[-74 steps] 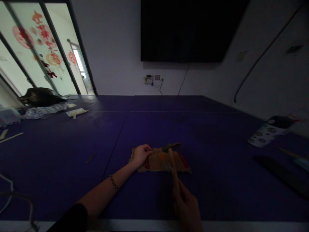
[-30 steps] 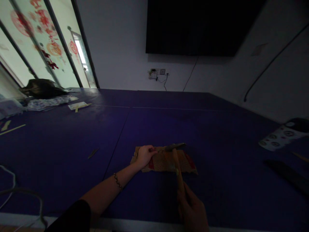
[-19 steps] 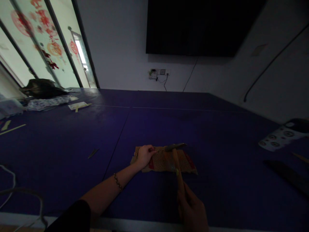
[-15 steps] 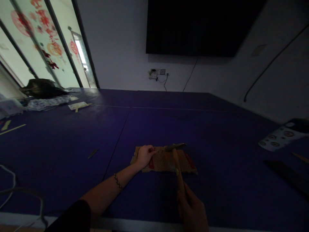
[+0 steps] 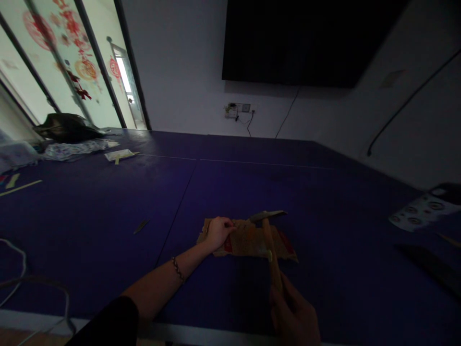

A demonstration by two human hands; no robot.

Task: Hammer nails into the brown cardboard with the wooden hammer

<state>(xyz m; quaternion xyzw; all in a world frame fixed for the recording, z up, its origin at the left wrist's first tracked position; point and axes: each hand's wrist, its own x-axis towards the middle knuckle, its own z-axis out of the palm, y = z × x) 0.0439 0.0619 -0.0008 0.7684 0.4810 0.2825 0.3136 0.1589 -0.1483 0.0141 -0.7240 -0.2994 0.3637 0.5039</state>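
Observation:
A torn piece of brown cardboard (image 5: 248,241) with red patches lies on the dark blue table (image 5: 216,187). My left hand (image 5: 219,232) rests on its left part, thumb and index finger pinched together; whatever is between the fingertips is too small to make out. In my right hand (image 5: 293,312) is a hammer (image 5: 272,245) with a wooden handle, gripped low on the handle near the table's front edge. The hammer's metal head is over the upper right part of the cardboard.
A small thin blade-like piece (image 5: 141,226) lies to the left. White cables (image 5: 21,269) are at the lower left. A dark bag (image 5: 68,127) and a white tray (image 5: 120,154) sit far left. A patterned object (image 5: 423,209) and a long dark object (image 5: 428,262) lie right.
The hammer head has shifted slightly up and to the right relative to the cardboard. My left hand stays on the cardboard. The whole view has moved a little.

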